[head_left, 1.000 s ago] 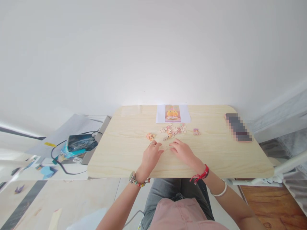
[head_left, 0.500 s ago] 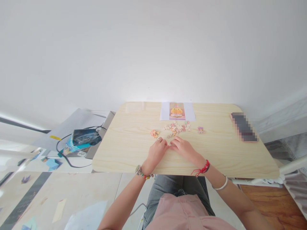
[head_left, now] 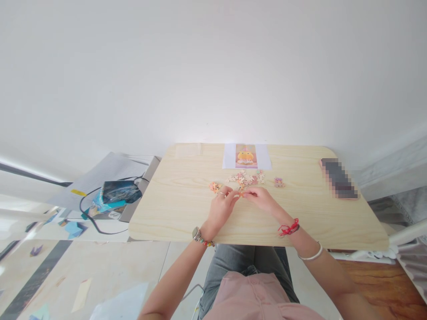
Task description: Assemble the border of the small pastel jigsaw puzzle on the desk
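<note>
Both hands meet at the bench point(head_left: 187, 209) middle: left hand point(head_left: 221, 208) and right hand point(head_left: 262, 199) pinch one small puzzle piece point(head_left: 240, 194) between fingertips. Beyond lie three groups of loose pieces: one large point(head_left: 246, 178), two small point(head_left: 215, 186) point(head_left: 279, 182). One reference picture point(head_left: 246, 156) lies behind; one phone point(head_left: 339, 184) far right.

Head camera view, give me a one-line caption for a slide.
Left hand and right hand meet over loose jigsaw pieces on a light wooden table, below a reference picture.
</note>
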Action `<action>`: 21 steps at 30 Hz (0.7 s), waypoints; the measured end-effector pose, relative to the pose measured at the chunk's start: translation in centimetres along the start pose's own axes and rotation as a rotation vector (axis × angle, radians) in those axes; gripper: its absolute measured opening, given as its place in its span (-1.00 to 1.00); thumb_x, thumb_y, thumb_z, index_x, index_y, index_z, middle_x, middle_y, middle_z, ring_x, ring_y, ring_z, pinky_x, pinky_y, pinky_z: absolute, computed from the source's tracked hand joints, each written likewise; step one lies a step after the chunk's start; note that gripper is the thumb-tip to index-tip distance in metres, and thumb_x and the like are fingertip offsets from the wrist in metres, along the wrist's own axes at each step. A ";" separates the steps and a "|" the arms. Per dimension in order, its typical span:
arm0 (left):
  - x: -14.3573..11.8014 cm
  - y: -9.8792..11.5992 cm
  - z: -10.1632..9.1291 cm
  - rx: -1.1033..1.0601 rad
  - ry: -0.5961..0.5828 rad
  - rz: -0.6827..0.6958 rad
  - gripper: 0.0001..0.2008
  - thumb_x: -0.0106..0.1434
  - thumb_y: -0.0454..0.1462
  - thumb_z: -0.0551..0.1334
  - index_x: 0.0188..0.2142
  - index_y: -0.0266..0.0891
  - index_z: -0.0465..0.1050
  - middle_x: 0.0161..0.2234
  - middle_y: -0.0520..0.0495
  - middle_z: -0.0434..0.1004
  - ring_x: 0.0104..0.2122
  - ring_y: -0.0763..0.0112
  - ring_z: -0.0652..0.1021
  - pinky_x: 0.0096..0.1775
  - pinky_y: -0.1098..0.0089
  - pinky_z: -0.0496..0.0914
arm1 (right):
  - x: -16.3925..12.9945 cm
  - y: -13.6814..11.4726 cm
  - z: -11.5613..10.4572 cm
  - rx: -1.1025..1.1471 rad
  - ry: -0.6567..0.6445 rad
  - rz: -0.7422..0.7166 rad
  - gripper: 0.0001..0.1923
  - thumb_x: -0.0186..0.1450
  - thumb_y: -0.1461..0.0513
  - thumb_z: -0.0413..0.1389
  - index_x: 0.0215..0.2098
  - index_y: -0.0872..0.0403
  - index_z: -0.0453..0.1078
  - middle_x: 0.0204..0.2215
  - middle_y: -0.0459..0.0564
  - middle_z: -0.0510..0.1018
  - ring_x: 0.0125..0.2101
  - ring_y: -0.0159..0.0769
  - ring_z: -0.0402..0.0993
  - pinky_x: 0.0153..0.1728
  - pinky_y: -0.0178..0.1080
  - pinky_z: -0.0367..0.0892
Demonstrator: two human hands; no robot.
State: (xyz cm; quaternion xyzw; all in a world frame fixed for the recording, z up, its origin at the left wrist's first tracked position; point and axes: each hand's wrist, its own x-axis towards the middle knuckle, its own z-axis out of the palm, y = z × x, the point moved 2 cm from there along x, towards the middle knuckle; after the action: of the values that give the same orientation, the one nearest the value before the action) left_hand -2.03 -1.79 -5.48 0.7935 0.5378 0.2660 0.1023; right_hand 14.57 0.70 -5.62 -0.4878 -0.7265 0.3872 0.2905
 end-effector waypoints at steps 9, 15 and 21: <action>0.8 0.3 -0.8 -0.033 0.070 0.087 -0.82 0.27 -0.24 0.07 -0.26 -0.19 0.43 -0.34 -0.04 0.38 -0.35 0.47 0.45 -0.34 0.48 0.36 | 0.4 -1.3 -1.1 -0.014 0.057 -0.123 -0.82 0.22 0.27 0.01 -0.44 0.10 0.45 -0.50 -0.06 0.50 -0.44 -0.35 0.38 -0.39 -0.32 0.25; 0.2 0.5 -1.5 0.046 0.120 0.094 -0.80 0.28 -0.20 0.05 -0.25 -0.16 0.43 -0.35 -0.03 0.40 -0.39 0.49 0.45 -0.40 0.50 0.32 | 0.5 -1.5 -0.7 -0.062 0.060 -0.165 -0.81 0.25 0.25 0.01 -0.44 0.10 0.43 -0.51 -0.06 0.49 -0.47 -0.35 0.37 -0.44 -0.32 0.24; 0.2 0.5 -1.1 0.015 0.122 0.055 -0.77 0.29 -0.20 0.04 -0.28 -0.18 0.45 -0.37 -0.04 0.39 -0.39 0.51 0.44 -0.38 0.51 0.31 | -0.9 -2.0 -1.0 -0.198 0.166 -0.312 -0.85 0.27 0.26 -0.01 -0.33 0.06 0.41 -0.40 -0.01 0.48 -0.35 -0.31 0.41 -0.30 -0.26 0.31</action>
State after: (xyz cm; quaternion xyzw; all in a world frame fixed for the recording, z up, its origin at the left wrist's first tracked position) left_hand -2.12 -1.96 -4.26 0.7909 0.5231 0.3127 0.0561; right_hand 14.71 -0.28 -3.47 -0.4257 -0.8015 0.2225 0.3563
